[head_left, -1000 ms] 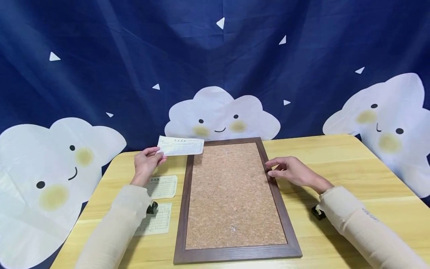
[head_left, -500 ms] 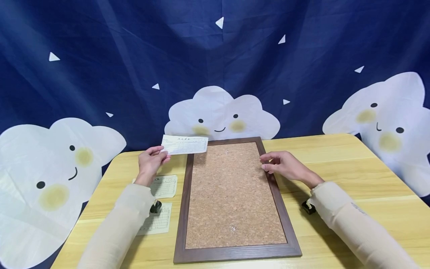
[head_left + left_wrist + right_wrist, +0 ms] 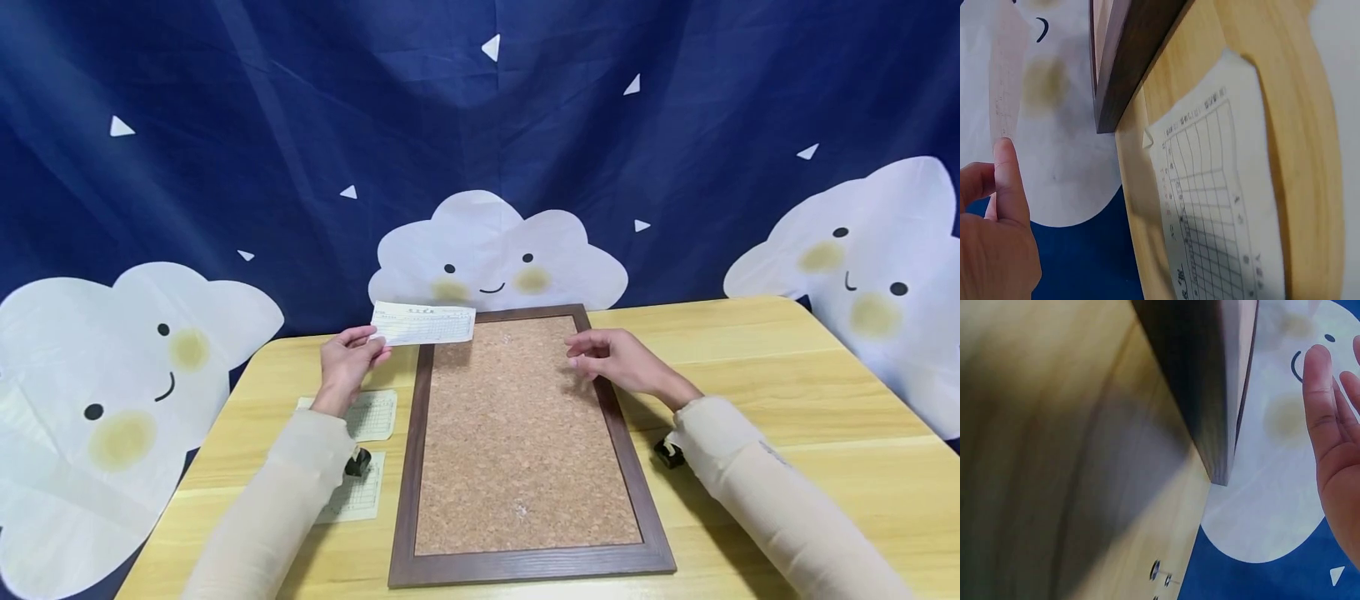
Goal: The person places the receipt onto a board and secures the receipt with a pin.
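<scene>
My left hand pinches the left end of a white printed paper form, thumb in front. The form hangs above the far left corner of a cork board with a dark brown frame. In the left wrist view the held form is seen nearly edge-on, gripped by the hand. My right hand hovers over the board's right side, fingers slightly bent and nothing in them. The right wrist view shows that hand with thumb and fingers apart, beyond the frame's edge.
Two more printed forms lie left of the board, one farther and one nearer, partly behind my left arm. Small pin-like things lie on the wooden table near its far edge. A blue curtain hangs behind.
My left hand has carried the form a little to the right, farther over the board's corner. My right hand has moved left, from the frame's right edge to over the cork.
</scene>
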Available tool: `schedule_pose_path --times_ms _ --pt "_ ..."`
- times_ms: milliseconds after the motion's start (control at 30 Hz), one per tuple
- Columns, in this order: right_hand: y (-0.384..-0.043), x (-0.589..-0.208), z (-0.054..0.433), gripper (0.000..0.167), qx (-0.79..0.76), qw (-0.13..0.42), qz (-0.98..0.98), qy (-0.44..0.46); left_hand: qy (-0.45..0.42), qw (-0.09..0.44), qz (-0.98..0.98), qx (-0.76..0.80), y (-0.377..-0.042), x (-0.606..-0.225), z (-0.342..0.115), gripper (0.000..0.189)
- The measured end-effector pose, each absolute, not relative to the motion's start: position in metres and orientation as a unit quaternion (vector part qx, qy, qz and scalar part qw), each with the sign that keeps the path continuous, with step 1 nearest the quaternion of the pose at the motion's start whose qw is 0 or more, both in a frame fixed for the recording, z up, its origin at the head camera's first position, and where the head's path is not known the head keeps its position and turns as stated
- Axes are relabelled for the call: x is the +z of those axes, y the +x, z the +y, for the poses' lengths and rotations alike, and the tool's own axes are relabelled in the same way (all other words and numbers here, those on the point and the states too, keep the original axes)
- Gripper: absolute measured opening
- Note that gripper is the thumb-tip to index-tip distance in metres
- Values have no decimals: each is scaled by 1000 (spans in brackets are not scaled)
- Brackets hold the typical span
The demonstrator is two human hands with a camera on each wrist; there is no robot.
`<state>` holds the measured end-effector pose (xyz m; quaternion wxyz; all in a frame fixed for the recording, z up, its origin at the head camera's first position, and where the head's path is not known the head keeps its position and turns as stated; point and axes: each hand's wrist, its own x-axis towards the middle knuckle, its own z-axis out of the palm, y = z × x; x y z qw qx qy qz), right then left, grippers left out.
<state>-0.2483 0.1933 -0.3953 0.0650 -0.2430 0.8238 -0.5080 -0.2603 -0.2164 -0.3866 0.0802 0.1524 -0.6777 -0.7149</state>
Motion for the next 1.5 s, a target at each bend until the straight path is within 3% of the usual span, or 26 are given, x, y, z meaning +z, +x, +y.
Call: schedule_pose_path --times_ms 1500 --pt "-275 -377 143 41 -547 75 800 -235 123 97 -664 -731 -259 -381 -173 29"
